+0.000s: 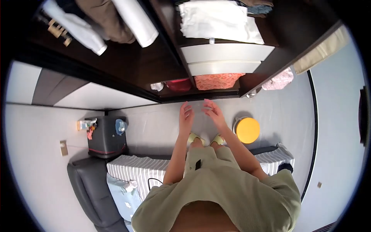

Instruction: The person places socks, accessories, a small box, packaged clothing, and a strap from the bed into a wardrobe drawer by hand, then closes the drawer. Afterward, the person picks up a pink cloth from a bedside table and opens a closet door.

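My left hand (186,117) is held out in front of me with its fingers apart and nothing in it. Beside it, a short gap away, my right hand (213,112) is also empty, its fingers loosely curved and spread. Both are over the grey floor, before the open dark wardrobe (201,95). On its lower shelf lie an orange patterned cloth bundle (218,80) and a red folded item (179,84). Two white drawers (228,53) are above these, with folded white clothes (216,20) on top.
Clothes (137,21) hang in the left compartment. A yellow round stool (247,130) stands at right on the floor. At left is a black suitcase-like box (101,135) with small items on it. A bed with striped bedding (139,167) is behind my legs.
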Available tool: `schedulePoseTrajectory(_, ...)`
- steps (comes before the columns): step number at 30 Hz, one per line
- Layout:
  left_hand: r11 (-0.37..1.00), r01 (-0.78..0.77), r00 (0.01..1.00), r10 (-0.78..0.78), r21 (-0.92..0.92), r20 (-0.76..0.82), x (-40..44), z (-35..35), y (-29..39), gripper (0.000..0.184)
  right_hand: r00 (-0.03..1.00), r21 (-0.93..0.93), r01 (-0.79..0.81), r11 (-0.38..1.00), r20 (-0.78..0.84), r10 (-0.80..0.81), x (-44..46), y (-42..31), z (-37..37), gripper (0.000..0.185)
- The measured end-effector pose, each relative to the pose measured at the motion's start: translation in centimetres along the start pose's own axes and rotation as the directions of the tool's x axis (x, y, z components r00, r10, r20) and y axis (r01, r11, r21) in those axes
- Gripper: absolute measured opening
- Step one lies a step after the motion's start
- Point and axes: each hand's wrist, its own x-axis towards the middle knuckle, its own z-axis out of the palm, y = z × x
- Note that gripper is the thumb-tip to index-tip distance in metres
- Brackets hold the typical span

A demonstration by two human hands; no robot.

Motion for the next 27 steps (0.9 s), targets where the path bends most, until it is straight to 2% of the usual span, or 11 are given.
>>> schedulePoseTrajectory(3, 0.996, -0.06, 0.996, 0.063, 0.061, -0.058, -1.1, -2.6, 0.5, 0.044, 0.993, -0.028, -0.068, 0.997, 0.093, 0.07, -0.8, 0.4, 2.2, 0.042)
schedulePoseTrajectory(9, 0.99, -0.128, 0.98, 0.135, 0.056, -0.143, -2.5, -8.1, 2.9, 0.045, 0.956, -0.118, -0.076, 0.99, 0.273, 0.106, -0.4, 0.5, 7.9, 0.037)
schedulePoseTrajectory(15, 0.993, -0.111, 0.96, 0.1, -0.029, -0.263, -3.9, -16.0, 4.9, 0.04, 0.889, -0.229, -0.15, 0.962, 0.393, 0.233, 0.9, 1.3, 17.4, 0.033)
schedulePoseTrajectory(21, 0.992, -0.116, 0.897, 0.082, -0.053, -0.433, -6.2, -26.8, 3.4, 0.036, 0.772, -0.293, -0.216, 0.931, 0.532, 0.347, 1.4, 5.6, 27.9, 0.029)
schedulePoseTrajectory(27, 0.986, -0.118, 0.792, 0.024, -0.115, -0.61, -9.6, -33.9, 2.8, 0.031, 0.572, -0.476, -0.231, 0.848, 0.639, 0.514, 1.0, 8.5, 36.0, 0.027)
